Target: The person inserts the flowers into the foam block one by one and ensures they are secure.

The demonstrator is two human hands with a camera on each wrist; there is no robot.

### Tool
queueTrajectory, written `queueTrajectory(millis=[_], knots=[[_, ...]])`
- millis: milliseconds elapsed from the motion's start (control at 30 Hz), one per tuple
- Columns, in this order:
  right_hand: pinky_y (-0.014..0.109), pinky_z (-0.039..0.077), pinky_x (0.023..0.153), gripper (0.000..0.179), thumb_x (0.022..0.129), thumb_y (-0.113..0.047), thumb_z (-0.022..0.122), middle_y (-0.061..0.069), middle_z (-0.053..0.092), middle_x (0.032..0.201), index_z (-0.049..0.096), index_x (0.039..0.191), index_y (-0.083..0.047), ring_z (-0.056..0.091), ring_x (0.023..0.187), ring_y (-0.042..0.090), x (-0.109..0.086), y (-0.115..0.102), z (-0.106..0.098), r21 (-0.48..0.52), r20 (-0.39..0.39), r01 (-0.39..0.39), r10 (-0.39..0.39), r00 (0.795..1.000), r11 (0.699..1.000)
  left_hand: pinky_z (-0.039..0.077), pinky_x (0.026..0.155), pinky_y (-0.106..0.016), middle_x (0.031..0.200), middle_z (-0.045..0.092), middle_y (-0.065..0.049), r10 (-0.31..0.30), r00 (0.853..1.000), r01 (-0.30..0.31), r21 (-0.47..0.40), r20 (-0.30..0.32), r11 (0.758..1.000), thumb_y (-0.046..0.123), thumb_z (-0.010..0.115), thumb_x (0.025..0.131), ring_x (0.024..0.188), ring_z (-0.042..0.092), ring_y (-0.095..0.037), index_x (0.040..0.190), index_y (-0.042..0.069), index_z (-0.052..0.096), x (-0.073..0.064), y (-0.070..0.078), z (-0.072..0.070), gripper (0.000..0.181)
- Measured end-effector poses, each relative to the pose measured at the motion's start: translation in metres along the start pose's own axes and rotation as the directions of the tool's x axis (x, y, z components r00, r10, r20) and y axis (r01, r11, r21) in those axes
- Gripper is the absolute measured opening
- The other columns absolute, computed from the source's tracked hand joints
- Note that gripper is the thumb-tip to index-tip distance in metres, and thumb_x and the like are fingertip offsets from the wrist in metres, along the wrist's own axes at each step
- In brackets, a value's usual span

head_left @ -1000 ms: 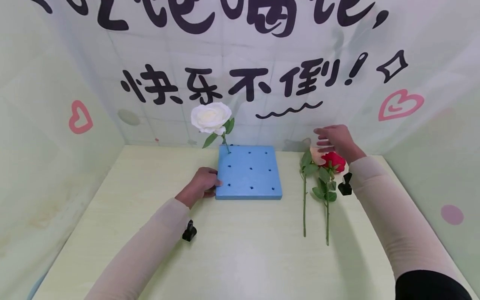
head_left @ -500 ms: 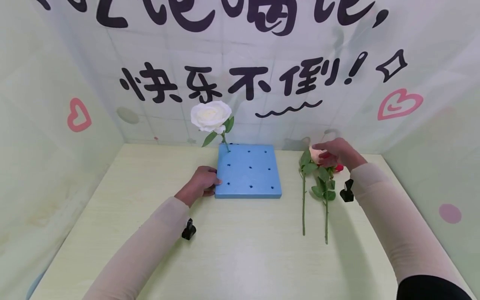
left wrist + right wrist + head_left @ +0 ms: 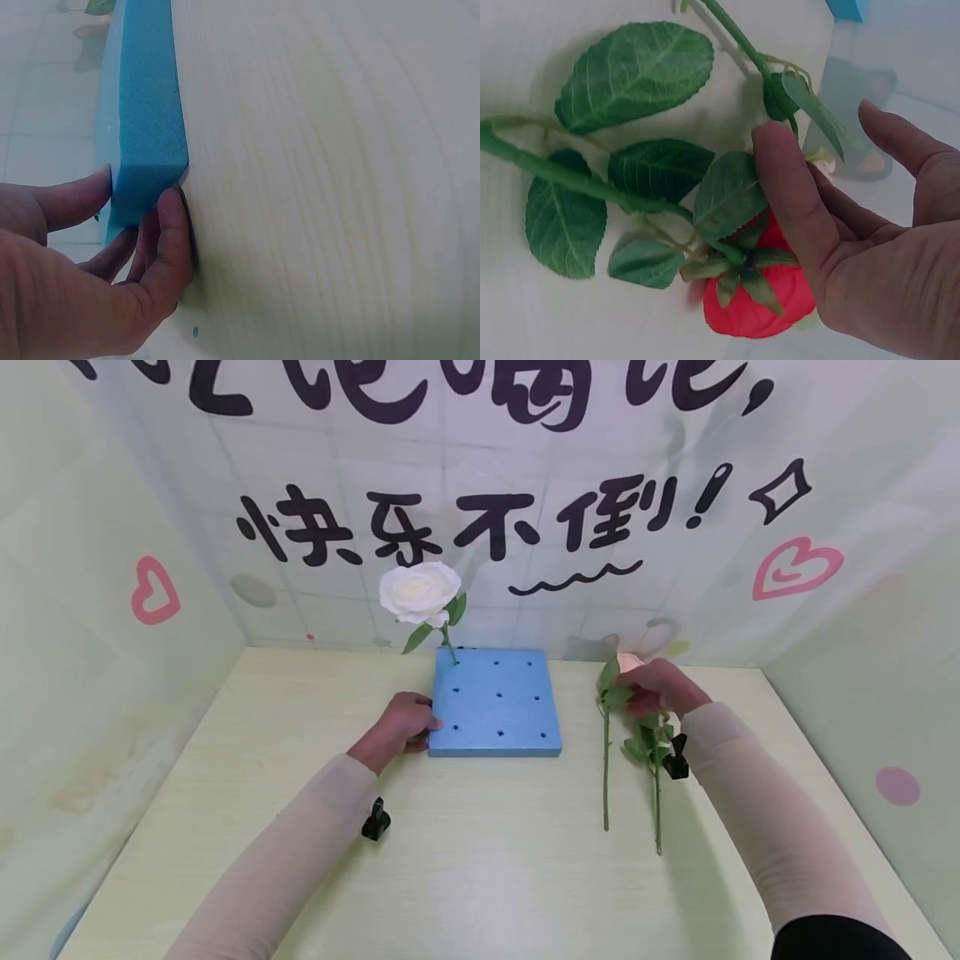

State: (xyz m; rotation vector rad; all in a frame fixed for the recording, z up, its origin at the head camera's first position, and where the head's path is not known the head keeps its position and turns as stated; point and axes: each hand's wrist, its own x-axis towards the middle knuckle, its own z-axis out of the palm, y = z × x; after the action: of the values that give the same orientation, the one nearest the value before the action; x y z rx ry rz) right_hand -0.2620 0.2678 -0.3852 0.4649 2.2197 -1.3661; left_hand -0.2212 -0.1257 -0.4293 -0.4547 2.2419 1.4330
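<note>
Blue foam-like board [image 3: 495, 714] on a pale wood-grained table [image 3: 480, 852], pinched at its left edge by the left hand [image 3: 405, 721], thumb on the upper face, fingers curled at the side. White rose [image 3: 420, 593] standing in the back left hole, bloom tipped leftward. To the right of the board, well apart from the left hand: pink rose [image 3: 607, 735] and red rose [image 3: 759, 304], lying side by side on the table, long axes running front to back, blooms toward the back wall [image 3: 480, 622], stem ends toward the person. Much nearer to both, at the bloom end: the right hand [image 3: 663, 685], thumb spread away from extended fingers, nothing visibly gripped, fingers pointing left across the line of the stems. Red bloom hidden below that hand in the head view, just beside the fingers in the right wrist view; pink bloom partly covered. Contact with petals or leaves impossible to tell.
</note>
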Motion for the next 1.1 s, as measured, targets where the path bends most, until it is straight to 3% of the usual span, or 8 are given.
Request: queueTrajectory(millis=[233,467,600,833,900,1033,1100], knots=[[0.042,0.057,0.082,0.037,0.09,-0.018,0.065,0.013,0.062,0.098,0.048,0.118,0.0,0.071,0.075,0.024,-0.002,0.002,0.013,-0.008,-0.008,-0.002,0.002,1.0,1.0,0.055,0.066,-0.031,0.125,0.054,-0.017,0.004,1.0,-0.004,-0.006,0.009,1.0,0.005,0.06,0.092,0.082,0.057,-0.025,0.144,0.002,0.043,-0.002,0.001,-0.001,0.054],[0.038,0.059,0.075,0.053,0.088,-0.013,0.067,0.013,0.055,0.103,0.036,0.13,-0.004,0.066,0.069,0.023,0.005,0.006,0.026,0.064,-0.027,-0.024,0.025,0.999,0.998,0.055,0.066,-0.032,0.123,0.054,-0.016,0.006,1.0,-0.006,-0.016,0.009,1.0,0.004,0.06,0.092,0.081,0.056,-0.024,0.143,0.003,0.044,0.001,-0.001,-0.001,0.054],[0.037,0.059,0.073,0.068,0.089,-0.011,0.066,0.016,0.048,0.114,0.025,0.142,-0.003,0.066,0.069,0.023,0.009,0.004,0.033,0.043,-0.039,-0.048,0.05,0.998,0.998,0.055,0.065,-0.031,0.12,0.055,-0.016,0.004,1.0,-0.004,-0.015,0.002,1.0,0.004,0.061,0.092,0.081,0.056,-0.023,0.142,0.003,0.045,0.0,-0.002,-0.001,0.053],[0.04,0.059,0.077,0.069,0.092,-0.009,0.064,0.02,0.043,0.121,0.02,0.144,0.002,0.067,0.07,0.024,0.013,0.002,0.034,0.013,-0.043,-0.085,0.086,0.995,0.996,0.055,0.064,-0.031,0.118,0.055,-0.016,0.01,1.0,-0.01,-0.01,0.002,1.0,0.003,0.061,0.091,0.082,0.056,-0.023,0.142,0.002,0.045,0.0,-0.002,-0.001,0.053],[0.04,0.059,0.075,0.068,0.092,-0.008,0.063,0.022,0.042,0.127,0.021,0.144,0.004,0.067,0.074,0.025,0.015,0.002,0.033,0.016,-0.038,-0.081,0.082,0.996,0.997,0.055,0.064,-0.031,0.117,0.055,-0.016,0.01,1.0,-0.01,-0.007,-0.001,1.0,0.004,0.061,0.092,0.082,0.056,-0.023,0.141,0.002,0.045,0.0,-0.002,-0.001,0.052],[0.036,0.06,0.065,0.074,0.089,-0.001,0.063,0.02,0.023,0.144,0.017,0.147,0.0,0.063,0.079,0.027,0.018,0.0,0.027,0.02,-0.04,-0.019,0.019,0.999,1.0,0.055,0.063,-0.03,0.115,0.055,-0.016,0.012,1.0,-0.012,0.002,-0.006,1.0,0.004,0.061,0.092,0.082,0.056,-0.023,0.142,0.002,0.045,0.0,-0.003,-0.001,0.052],[0.034,0.059,0.062,0.072,0.088,0.001,0.063,0.02,0.026,0.141,0.02,0.146,0.001,0.062,0.076,0.025,0.02,-0.001,0.025,0.025,-0.043,-0.009,0.01,0.999,1.0,0.055,0.063,-0.03,0.114,0.055,-0.016,0.011,1.0,-0.011,0.004,-0.007,1.0,0.004,0.061,0.092,0.082,0.056,-0.023,0.141,0.003,0.045,-0.001,-0.003,-0.002,0.052]])
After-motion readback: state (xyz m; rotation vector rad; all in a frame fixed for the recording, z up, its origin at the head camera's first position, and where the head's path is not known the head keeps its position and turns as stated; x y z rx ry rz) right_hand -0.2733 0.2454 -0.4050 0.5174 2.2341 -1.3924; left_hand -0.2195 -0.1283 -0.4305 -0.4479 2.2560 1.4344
